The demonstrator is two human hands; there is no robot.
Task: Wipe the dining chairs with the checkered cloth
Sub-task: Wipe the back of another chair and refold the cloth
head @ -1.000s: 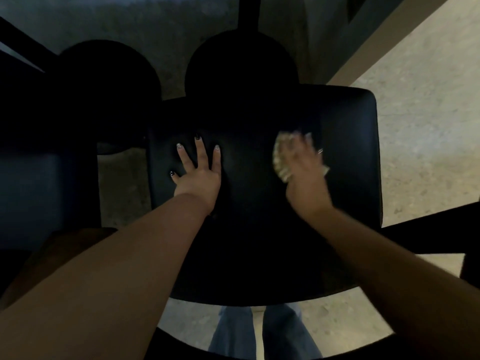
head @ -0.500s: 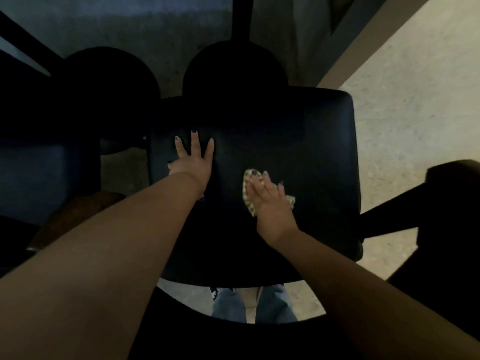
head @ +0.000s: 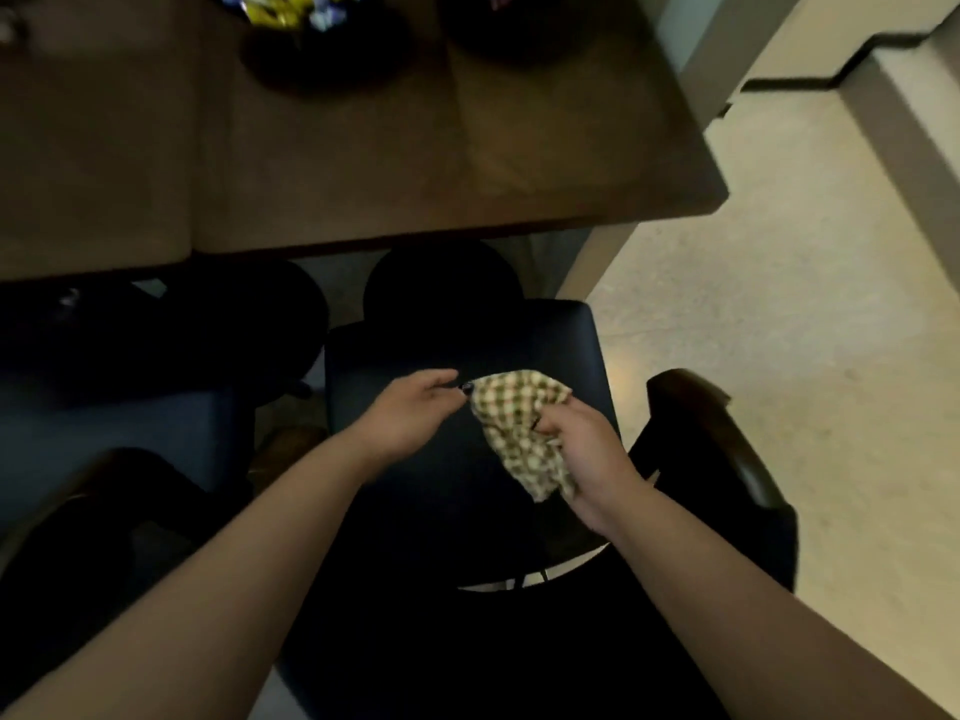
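Head view. The cloth [head: 522, 431] is held just above the seat [head: 457, 350] of the dark chair at frame centre – lifted, not lying flat on the seat. The right hand [head: 582, 449] grips the cloth's lower right part, fingers curled round the bunched fabric. The left hand [head: 410, 413] reaches in from the left; its fingertips meet the cloth's upper left corner, and they appear to pinch that corner, though the contact is small and dark. Part of the cloth hangs below the right hand.

The chair is pushed partly under the table [head: 363, 163], which fills the upper half of the frame. Two dark bowls stand at the table's far edge; the left bowl [head: 317, 44] holds wrapped sweets. A second chair [head: 727, 459] shows at right, another dark seat at left.

Step in hand, as judged: the cloth is being re-folded or spread between both hands – a pause in wiping, not a stroke.

The next move calls for a flat, clean face of cloth under the right palm, then pressure on the seat or on the neighbouring chair.
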